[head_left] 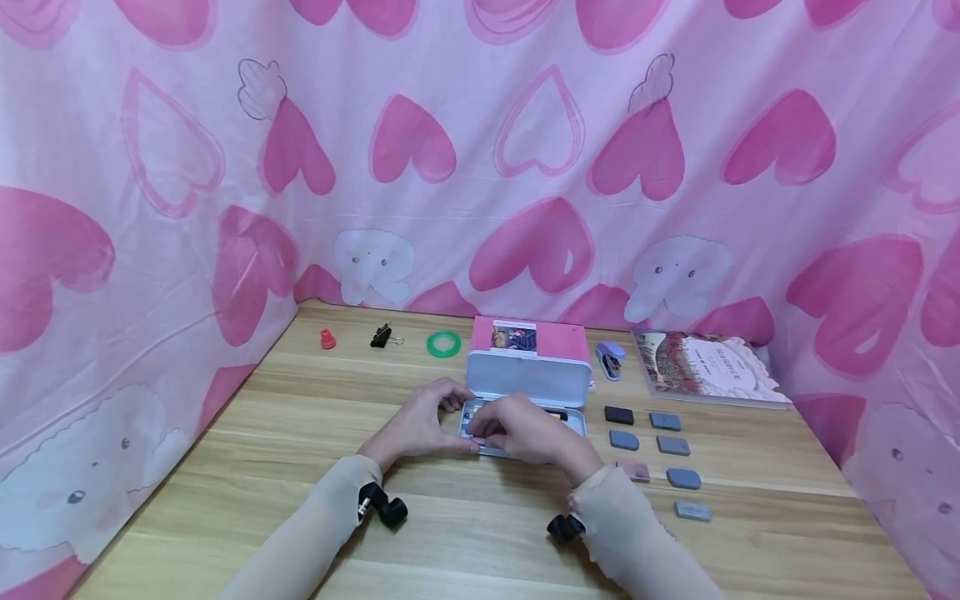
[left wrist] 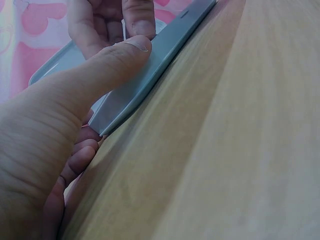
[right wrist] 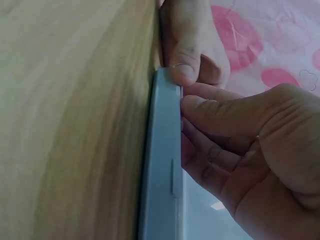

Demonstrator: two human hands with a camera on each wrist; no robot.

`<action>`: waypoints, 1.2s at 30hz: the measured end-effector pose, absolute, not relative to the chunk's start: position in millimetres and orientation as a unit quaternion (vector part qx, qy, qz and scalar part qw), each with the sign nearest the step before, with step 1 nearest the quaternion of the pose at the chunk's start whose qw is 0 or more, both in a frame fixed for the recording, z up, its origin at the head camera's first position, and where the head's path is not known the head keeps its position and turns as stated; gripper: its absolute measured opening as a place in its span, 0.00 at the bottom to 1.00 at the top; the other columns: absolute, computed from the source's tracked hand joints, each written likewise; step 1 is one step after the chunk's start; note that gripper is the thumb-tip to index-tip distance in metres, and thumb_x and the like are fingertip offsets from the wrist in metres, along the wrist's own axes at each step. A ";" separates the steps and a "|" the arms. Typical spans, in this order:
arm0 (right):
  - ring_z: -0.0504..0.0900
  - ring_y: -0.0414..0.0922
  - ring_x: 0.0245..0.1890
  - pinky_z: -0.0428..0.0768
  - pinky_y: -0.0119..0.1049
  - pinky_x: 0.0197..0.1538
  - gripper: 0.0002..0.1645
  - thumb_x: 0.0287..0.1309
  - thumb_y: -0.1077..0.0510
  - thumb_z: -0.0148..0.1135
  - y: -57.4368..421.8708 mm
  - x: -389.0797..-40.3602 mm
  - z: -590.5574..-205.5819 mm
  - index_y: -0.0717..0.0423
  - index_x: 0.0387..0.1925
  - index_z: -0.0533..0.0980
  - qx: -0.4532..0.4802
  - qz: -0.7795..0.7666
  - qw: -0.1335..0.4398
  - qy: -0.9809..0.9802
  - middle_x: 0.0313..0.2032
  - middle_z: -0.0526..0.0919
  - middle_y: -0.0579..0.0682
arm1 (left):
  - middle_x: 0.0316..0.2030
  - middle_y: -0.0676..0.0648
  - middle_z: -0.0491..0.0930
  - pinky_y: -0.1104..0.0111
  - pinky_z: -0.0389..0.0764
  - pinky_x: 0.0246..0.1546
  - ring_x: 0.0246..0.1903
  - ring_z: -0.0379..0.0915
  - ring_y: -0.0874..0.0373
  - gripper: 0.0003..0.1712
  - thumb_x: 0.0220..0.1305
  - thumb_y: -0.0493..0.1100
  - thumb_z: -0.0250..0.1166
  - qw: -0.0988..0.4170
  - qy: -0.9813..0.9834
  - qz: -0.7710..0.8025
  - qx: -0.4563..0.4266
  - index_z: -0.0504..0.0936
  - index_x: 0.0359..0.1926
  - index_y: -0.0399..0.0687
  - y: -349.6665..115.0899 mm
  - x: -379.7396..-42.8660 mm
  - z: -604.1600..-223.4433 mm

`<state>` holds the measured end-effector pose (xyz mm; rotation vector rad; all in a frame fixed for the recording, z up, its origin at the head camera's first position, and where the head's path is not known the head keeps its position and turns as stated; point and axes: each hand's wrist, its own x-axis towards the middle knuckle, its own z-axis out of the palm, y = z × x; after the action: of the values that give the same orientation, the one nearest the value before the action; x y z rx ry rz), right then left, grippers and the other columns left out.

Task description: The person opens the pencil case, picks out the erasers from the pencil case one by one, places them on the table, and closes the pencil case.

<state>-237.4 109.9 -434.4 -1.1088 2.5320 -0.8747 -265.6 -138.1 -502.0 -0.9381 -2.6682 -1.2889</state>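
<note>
An open pale blue pencil case lies on the table with its lid raised at the back. My left hand grips the case's left end, thumb on the front rim and fingers round the far side. My right hand reaches into the left part of the case, fingers bent and thumb beside the index finger. In the right wrist view, the right fingertips dip behind the front wall, close to the left thumb. The wall hides them, so I cannot tell what they hold. A dark, yellow-banded item shows inside at the right.
Several erasers lie right of the case. Behind it is a pink box. A purple stapler and a book lie back right; green tape, a binder clip and a small red object back left.
</note>
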 end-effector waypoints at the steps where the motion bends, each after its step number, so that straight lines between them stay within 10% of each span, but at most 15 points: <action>1: 0.89 0.35 0.46 0.88 0.33 0.55 0.18 0.72 0.73 0.69 109.2 -237.4 -435.0 0.51 0.54 0.91 -0.380 -0.298 0.121 0.867 0.46 0.93 0.41 | 0.52 0.60 0.82 0.63 0.84 0.57 0.51 0.79 0.61 0.47 0.44 0.67 0.92 0.017 -0.858 -0.415 -0.302 0.85 0.63 0.56 -138.2 -265.6 -501.8; 36: 0.84 0.33 0.38 0.87 0.36 0.42 0.18 0.59 0.70 0.78 275.3 -157.8 -406.1 0.42 0.39 0.86 -0.285 -0.276 -0.050 0.916 0.36 0.87 0.35 | 0.53 0.60 0.82 0.62 0.83 0.59 0.52 0.77 0.62 0.50 0.41 0.69 0.91 -0.003 -0.868 -0.414 -0.275 0.85 0.63 0.57 -137.9 -264.0 -502.2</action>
<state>-157.8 275.3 -406.1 -0.9252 2.9748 -0.8970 -264.0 -137.9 -502.2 -0.8672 -2.7322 -1.3022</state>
